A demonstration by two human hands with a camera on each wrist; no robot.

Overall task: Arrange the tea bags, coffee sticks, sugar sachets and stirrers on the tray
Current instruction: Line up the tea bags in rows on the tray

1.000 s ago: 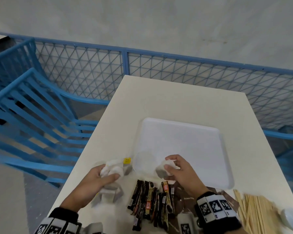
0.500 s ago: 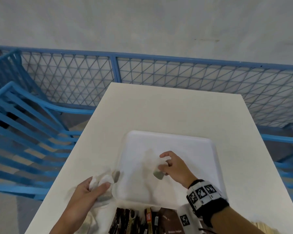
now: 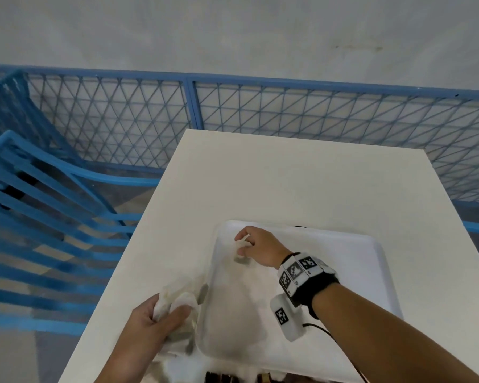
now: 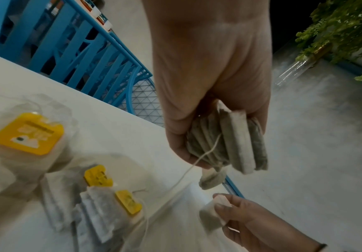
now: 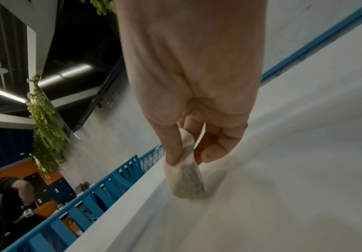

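Note:
A white tray (image 3: 357, 252) lies on the white table. My right hand (image 3: 249, 246) reaches over the tray's far left corner and pinches one tea bag (image 3: 241, 258) between thumb and fingers; in the right wrist view that tea bag (image 5: 186, 180) hangs with its lower end touching the tray floor (image 5: 294, 187). My left hand (image 3: 161, 319) hovers at the tray's left edge and grips a bundle of tea bags (image 4: 229, 145), with a string trailing down. More tea bags with yellow tags (image 4: 102, 208) lie loose on the table below it.
Dark coffee sticks (image 3: 221, 378) peek in at the bottom edge, in front of the tray. A blue mesh fence (image 3: 260, 120) runs behind the table and blue chairs (image 3: 39, 217) stand to its left. The far half of the table (image 3: 302, 183) is bare.
My right hand has carried its tea bag from the tray's near left corner to its far left corner and lowered it onto the tray floor. The left hand stays by the tray's left edge with its bundle.

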